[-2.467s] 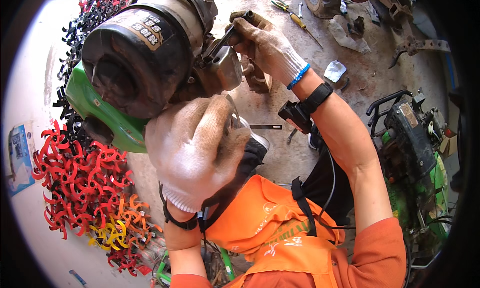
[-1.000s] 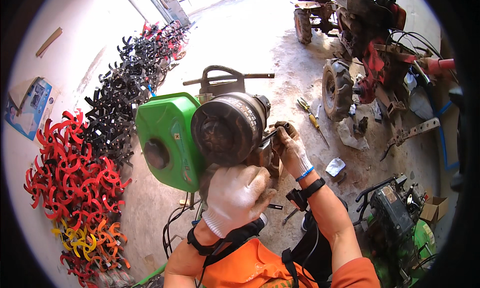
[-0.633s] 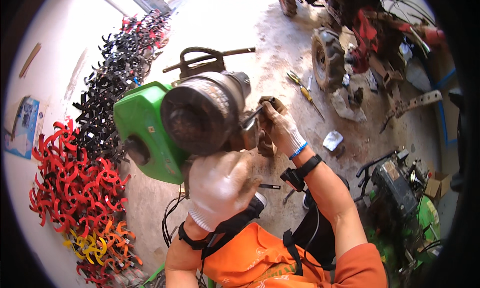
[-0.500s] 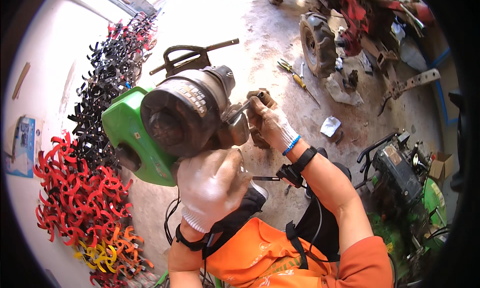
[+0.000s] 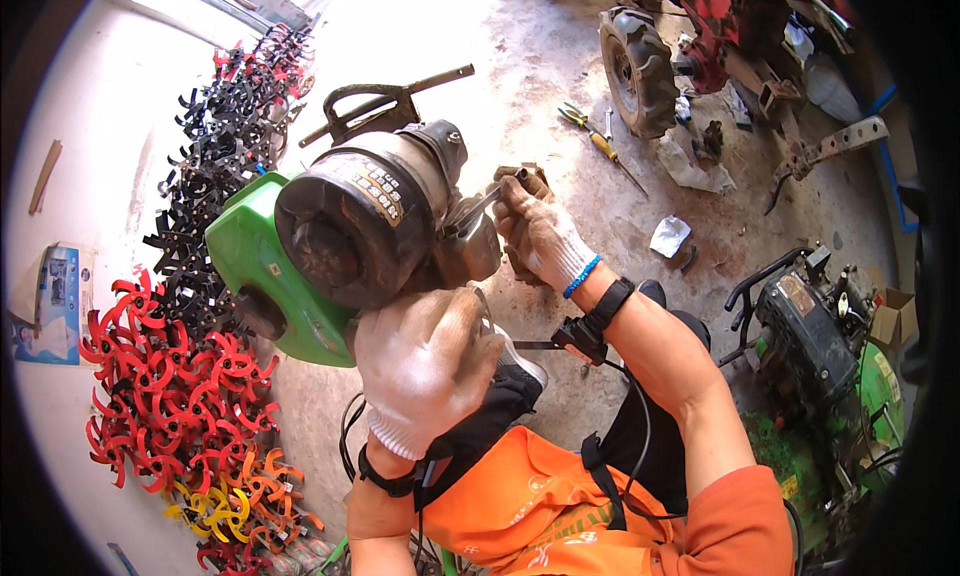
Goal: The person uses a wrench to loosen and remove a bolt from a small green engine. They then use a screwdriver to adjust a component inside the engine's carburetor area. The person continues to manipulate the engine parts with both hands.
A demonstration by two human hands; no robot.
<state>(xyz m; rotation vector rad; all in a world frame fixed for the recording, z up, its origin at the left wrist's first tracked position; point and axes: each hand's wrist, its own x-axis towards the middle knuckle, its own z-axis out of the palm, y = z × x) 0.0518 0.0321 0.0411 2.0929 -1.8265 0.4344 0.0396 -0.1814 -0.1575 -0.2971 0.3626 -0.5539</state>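
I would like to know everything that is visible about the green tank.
The green tank looks smooth and shiny, metal or plastic, I cannot tell which. It has rounded edges, a round black cap and a small label. It appears slanted in this view, left of the black drum, which hides part of it. The gloved left hand is near its lower corner; whether they touch is unclear.

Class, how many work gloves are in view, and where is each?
2: one on the left hand, pictured below the round black housing; one on the right hand, to the housing's right.
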